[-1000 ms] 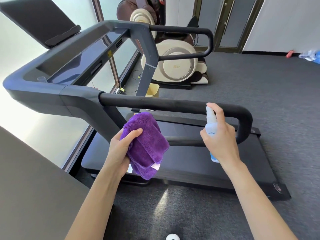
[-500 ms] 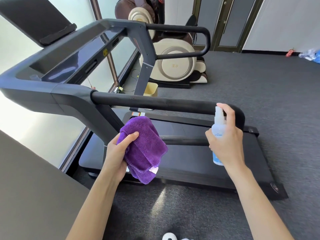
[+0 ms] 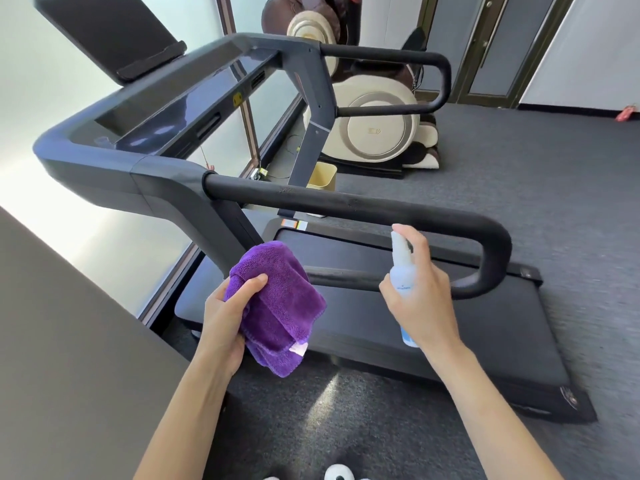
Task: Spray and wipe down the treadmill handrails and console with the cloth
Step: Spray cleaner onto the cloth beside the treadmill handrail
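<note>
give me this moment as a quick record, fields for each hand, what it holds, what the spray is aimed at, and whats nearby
left hand: grips a bunched purple cloth, off the treadmill
right hand: holds a spray bottle, index finger on the nozzle
spray aim: towards the near handrail, not touching it
console: dark, glossy, beyond the rail
nearby: massage chair, small yellow bin, grey carpet

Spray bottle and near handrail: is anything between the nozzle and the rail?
Nothing. In the head view, the spray bottle in the right hand sits just below the near handrail, with only open air between.
</note>
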Demonstrator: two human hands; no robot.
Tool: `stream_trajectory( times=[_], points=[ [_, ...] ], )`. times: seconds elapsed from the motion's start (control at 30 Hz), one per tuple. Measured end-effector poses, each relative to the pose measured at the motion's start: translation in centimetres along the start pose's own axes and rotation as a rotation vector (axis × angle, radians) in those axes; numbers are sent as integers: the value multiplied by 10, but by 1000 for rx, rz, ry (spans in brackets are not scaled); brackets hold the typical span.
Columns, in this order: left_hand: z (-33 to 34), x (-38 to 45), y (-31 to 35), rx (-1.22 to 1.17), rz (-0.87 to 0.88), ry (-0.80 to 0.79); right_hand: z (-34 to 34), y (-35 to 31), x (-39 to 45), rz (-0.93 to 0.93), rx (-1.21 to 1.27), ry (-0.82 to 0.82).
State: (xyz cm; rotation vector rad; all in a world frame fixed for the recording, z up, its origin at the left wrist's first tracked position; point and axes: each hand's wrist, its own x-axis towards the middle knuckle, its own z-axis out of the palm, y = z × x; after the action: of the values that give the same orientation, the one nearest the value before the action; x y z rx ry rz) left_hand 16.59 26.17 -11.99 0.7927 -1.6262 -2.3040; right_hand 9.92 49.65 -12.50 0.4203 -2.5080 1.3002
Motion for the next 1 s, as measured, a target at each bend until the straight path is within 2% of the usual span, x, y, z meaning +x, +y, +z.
stream_trajectory(
  times=[0.17,0.27,0.63,0.8,1.0],
  points=[
    [-18,5,-3,-2,-7,61,49,4,-10,-6,-155,-231],
    [-24,8,-4,7,-11,72,77,6,-2,31,-198,-283],
    [-52,22,-8,32,-27,75,133,22,3,92,-279,-352],
    [-53,32,-8,36,-45,55,140,26,-1,153,-160,-238],
    [-46,41,-7,28,-56,9,130,28,1,171,-232,-219]
  ],
)
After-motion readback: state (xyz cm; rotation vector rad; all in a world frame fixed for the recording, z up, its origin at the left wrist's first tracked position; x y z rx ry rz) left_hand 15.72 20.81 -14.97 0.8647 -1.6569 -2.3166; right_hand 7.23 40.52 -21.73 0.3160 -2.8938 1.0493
